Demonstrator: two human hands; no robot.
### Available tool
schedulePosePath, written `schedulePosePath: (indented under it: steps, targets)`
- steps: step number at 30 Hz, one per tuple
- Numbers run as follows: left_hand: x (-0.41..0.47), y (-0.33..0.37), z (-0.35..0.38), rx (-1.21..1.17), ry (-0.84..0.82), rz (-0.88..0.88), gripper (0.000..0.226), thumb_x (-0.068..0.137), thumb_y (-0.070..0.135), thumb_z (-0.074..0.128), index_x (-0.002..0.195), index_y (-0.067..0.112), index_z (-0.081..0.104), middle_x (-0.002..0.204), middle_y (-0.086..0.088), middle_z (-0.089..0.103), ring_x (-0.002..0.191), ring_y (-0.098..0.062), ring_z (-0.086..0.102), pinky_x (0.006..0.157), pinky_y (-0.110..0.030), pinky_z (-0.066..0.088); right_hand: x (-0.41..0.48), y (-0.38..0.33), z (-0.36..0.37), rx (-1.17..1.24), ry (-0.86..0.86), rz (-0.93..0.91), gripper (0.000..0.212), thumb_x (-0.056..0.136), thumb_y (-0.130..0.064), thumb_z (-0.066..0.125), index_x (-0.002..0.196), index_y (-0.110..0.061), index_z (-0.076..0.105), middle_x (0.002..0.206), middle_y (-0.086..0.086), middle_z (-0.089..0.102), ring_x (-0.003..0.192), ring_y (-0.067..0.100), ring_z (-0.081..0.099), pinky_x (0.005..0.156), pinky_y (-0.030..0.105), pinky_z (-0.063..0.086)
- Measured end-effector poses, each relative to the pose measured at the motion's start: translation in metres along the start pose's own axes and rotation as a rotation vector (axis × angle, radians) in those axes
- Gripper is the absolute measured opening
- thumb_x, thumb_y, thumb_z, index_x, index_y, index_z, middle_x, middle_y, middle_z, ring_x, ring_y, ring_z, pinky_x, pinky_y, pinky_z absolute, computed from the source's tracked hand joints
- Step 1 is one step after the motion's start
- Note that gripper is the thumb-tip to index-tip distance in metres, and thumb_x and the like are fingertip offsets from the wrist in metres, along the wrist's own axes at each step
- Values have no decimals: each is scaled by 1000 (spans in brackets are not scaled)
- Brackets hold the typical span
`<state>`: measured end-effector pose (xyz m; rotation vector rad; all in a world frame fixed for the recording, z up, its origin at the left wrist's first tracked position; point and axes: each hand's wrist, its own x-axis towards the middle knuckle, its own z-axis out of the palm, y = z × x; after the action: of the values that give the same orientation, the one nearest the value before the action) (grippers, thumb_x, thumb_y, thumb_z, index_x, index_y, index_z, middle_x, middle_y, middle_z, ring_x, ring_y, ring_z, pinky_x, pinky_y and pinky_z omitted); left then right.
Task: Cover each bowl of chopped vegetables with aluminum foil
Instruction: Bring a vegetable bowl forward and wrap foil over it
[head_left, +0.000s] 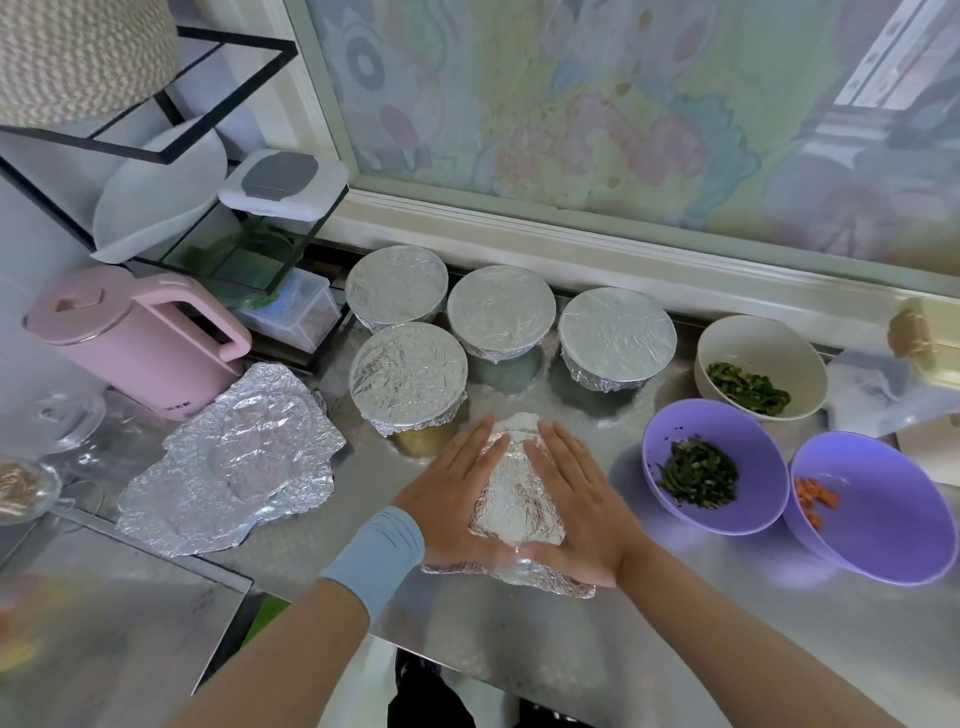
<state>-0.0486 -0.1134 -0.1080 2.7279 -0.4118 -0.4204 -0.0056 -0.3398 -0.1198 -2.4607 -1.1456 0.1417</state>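
Note:
A foil-covered bowl (514, 499) sits at the front middle of the steel counter. My left hand (452, 499) and my right hand (576, 499) lie flat on its two sides, fingers straight, pressing the foil down. Behind it stand several bowls with foil over their rims, the nearest one (408, 376) just beyond my left fingertips. To the right are uncovered bowls: a cream bowl (761, 364) with chopped greens, a purple bowl (714, 473) with chopped greens, and a purple bowl (872, 509) with carrot pieces. A crumpled loose foil sheet (234, 457) lies to the left.
A pink kettle (140, 343) stands at the left, beside a black wire rack (218, 218) with white dishes and containers. Glassware (31, 483) sits at the far left edge. A patterned window runs along the back. The counter's front edge lies just below my wrists.

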Motion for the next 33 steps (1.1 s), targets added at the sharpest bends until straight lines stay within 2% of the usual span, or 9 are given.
schedulePosePath:
  steps: [5,10,15,19,22,25,28,31,33]
  targets:
    - [2,-4,-6,138,-99,30,147,51,92,59,149,26,-28,155,3,-37,142,-15,-34,121,-42,-5,1,4,-5,-95,-124,-32,131,64,-87,58,156,-10,5,163,11,-5,150,27,-7,121,45,6]
    - [2,1,-4,127,-46,8,146,50,85,65,150,27,-24,159,2,-29,145,-15,-29,123,-45,6,5,-1,-11,-136,-169,-16,132,62,-86,58,156,-9,6,163,10,-8,150,24,-12,121,43,6]
    - [2,6,-6,120,-88,-37,152,49,73,77,147,31,-31,154,6,-39,142,-14,-35,120,-39,-4,5,-5,-18,-168,-170,-16,134,62,-87,54,155,-8,1,162,13,-12,149,26,-14,122,44,7]
    - [0,10,0,92,-44,-80,145,53,73,74,149,29,-25,156,5,-35,145,-17,-30,122,-47,6,6,-4,-21,-213,-224,34,137,60,-92,48,155,-7,-3,161,12,-17,148,23,-19,122,41,5]
    - [-4,18,3,57,-31,-166,148,51,68,79,150,28,-24,155,4,-36,145,-19,-28,122,-46,3,6,0,-28,-221,-280,70,138,59,-88,54,154,-12,-11,159,6,-26,146,18,-26,123,37,0]
    - [-8,25,-4,-3,-122,-228,156,47,65,84,146,33,-32,153,6,-40,143,-17,-32,117,-41,-3,9,-2,-40,-132,-386,135,137,64,-71,69,152,-19,-21,156,-2,-33,143,12,-31,122,34,-3]
    - [-9,27,-21,-206,-99,-279,130,64,76,68,150,37,-21,159,11,-25,147,-17,-23,119,-49,2,18,-8,-42,86,-347,251,119,77,-62,66,154,-22,-17,157,-11,-24,144,7,-25,121,32,-3]
    - [5,23,-27,-255,245,-235,69,98,47,49,155,26,16,163,4,8,150,-15,3,121,-46,13,30,-13,-27,249,-85,412,70,99,-40,47,156,-17,13,163,0,13,149,13,9,120,31,13]
    - [21,21,-23,-250,346,-216,48,104,30,41,150,20,34,157,0,29,146,-18,21,119,-37,21,36,-15,-14,237,49,478,51,102,-26,42,150,-12,32,153,6,36,141,21,31,115,31,24]
